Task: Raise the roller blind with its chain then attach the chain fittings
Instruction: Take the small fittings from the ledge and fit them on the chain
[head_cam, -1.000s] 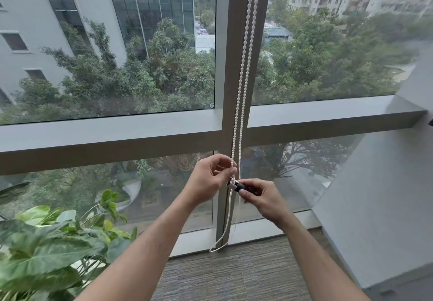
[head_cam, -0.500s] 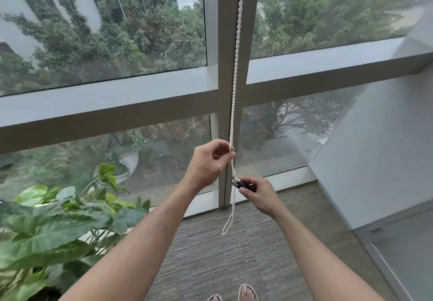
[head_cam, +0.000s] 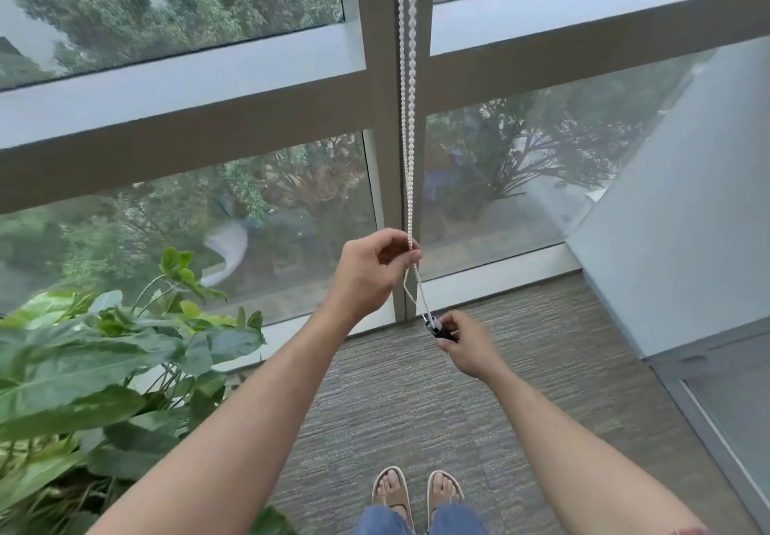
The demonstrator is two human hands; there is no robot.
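Observation:
A white bead chain (head_cam: 407,126) hangs in two strands down the grey window mullion (head_cam: 381,76). My left hand (head_cam: 371,270) pinches the chain between thumb and fingers at about sill height. Below it the chain runs slantwise down to a small black and silver chain fitting (head_cam: 435,326), which my right hand (head_cam: 466,345) grips at its lower end. A short kinked bit of chain sags between the two hands. The roller blind itself is out of view above the frame.
A large leafy pot plant (head_cam: 96,363) fills the lower left, close to my left forearm. A grey wall (head_cam: 683,209) and a glass panel (head_cam: 733,409) close in on the right. My sandalled feet (head_cam: 416,491) stand on grey carpet below the window.
The view has tilted down, bringing my feet into the frame. My right hand has drawn the fitting down and away from my left hand, stretching the chain between them.

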